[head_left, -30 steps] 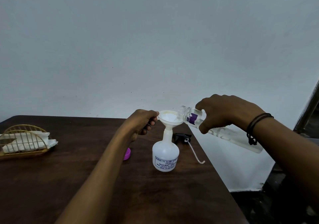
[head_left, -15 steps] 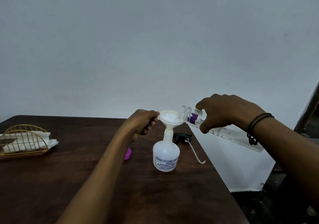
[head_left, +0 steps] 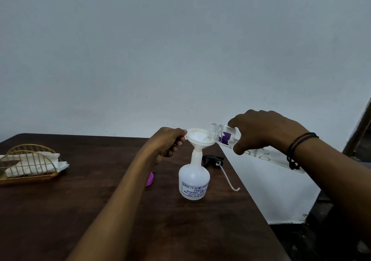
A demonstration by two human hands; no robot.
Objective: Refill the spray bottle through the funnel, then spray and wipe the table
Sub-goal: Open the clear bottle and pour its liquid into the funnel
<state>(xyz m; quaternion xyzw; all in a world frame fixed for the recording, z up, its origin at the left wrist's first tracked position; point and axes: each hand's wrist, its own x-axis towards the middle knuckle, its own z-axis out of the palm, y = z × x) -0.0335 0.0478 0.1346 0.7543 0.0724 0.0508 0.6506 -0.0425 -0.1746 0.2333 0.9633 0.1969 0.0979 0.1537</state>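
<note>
Left hand (head_left: 168,142) reaches in from the near side and pinches the left rim of the funnel (head_left: 198,140), fingers closed on its edge, thumb on top. That funnel is white and stands upright with its stem in the neck of the spray bottle (head_left: 194,180), a round white bottle with a blue-printed label, standing on the table (head_left: 80,210) near its right edge. Right hand (head_left: 263,132) comes in from the right, wrapped firmly around a clear bottle (head_left: 226,137) with a purple label; this bottle is tipped nearly level, its open threaded mouth over the funnel's right rim and its base pointing right and down past the wrist, out beyond the table edge. Whether liquid is running from the mouth cannot be told. A dark cord band (head_left: 297,150) circles the right wrist. Just behind and right of the spray bottle lies the black sprayer head (head_left: 212,159), unscrewed, its pale dip tube (head_left: 226,177) curving toward the near right along the table edge. A purple cap (head_left: 150,179) lies on the table left of the spray bottle, partly hidden behind the left forearm. Far to the left sits a gold wire holder (head_left: 28,166) with white tissues (head_left: 34,163) in it. Behind the dark wooden table rises a plain pale wall (head_left: 180,49).
</note>
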